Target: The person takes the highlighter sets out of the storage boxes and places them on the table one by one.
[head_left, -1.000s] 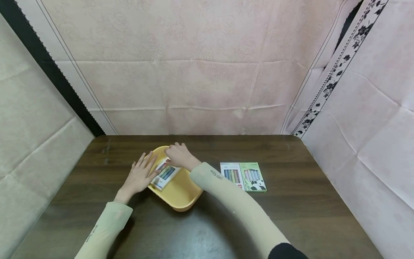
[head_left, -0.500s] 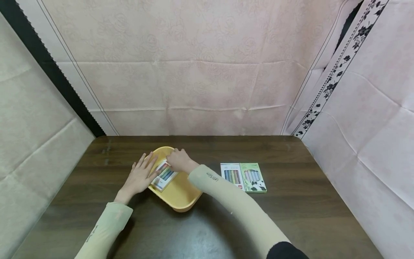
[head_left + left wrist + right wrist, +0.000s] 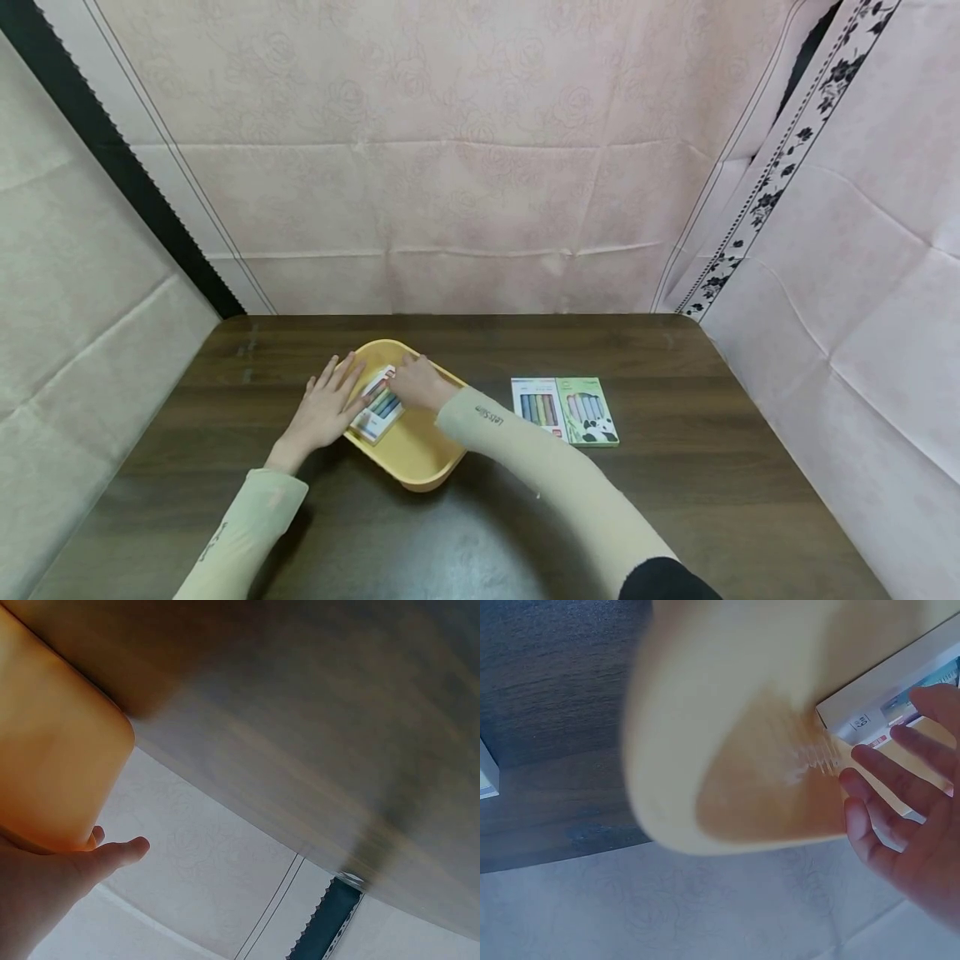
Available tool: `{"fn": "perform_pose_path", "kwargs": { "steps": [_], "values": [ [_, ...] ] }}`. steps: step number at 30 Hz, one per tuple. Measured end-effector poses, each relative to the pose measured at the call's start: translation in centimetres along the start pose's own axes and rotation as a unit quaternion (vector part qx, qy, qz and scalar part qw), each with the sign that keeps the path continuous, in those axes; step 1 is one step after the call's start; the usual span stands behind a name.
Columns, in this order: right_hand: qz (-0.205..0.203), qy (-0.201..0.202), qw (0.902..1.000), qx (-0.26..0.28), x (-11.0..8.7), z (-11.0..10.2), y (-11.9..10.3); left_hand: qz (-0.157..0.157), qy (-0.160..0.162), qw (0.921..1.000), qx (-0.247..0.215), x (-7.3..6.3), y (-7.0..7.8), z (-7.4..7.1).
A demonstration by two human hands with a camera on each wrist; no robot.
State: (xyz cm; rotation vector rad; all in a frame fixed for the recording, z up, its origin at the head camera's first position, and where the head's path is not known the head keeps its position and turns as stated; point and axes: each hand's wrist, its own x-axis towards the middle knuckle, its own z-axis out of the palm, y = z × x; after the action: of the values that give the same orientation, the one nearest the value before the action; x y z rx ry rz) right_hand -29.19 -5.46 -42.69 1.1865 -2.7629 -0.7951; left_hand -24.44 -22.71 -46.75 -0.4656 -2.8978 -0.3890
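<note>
A yellow plastic basin (image 3: 423, 454) stands at an angle on the table. Inside, along its left side, lies a flat white box (image 3: 372, 427) printed with a row of coloured pens. My left hand (image 3: 324, 410) rests over the basin's left rim with its fingers spread, and its thumb reaches over the box. In the left wrist view the thumb shows beside the basin's outer wall (image 3: 64, 742). Inside the basin, my right hand (image 3: 422, 383) is at the box's far right end. The right wrist view shows its loosely extended fingers (image 3: 900, 776) by the box's end (image 3: 866, 724); firm contact is hard to tell.
Right of the basin, on the brown wooden table (image 3: 690, 500), two more pen boxes lie side by side: a white one (image 3: 538, 404) and a green one (image 3: 587, 410) with a panda print. Pale patterned cloth (image 3: 465, 200) hangs behind the table.
The pen box's right edge has shifted left and down, so it lies closer to the basin's left side. My right hand has drawn slightly right and nearer. My left hand has stayed put.
</note>
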Motion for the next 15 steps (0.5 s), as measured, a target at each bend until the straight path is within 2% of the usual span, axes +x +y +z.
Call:
{"fn": "perform_pose_path", "kwargs": {
  "steps": [15],
  "values": [
    [-0.011,-0.015,0.9996,-0.020,-0.52,0.02,-0.08,-0.002,-0.001,1.0000,0.000,-0.02,0.07,-0.10]
  ]
}}
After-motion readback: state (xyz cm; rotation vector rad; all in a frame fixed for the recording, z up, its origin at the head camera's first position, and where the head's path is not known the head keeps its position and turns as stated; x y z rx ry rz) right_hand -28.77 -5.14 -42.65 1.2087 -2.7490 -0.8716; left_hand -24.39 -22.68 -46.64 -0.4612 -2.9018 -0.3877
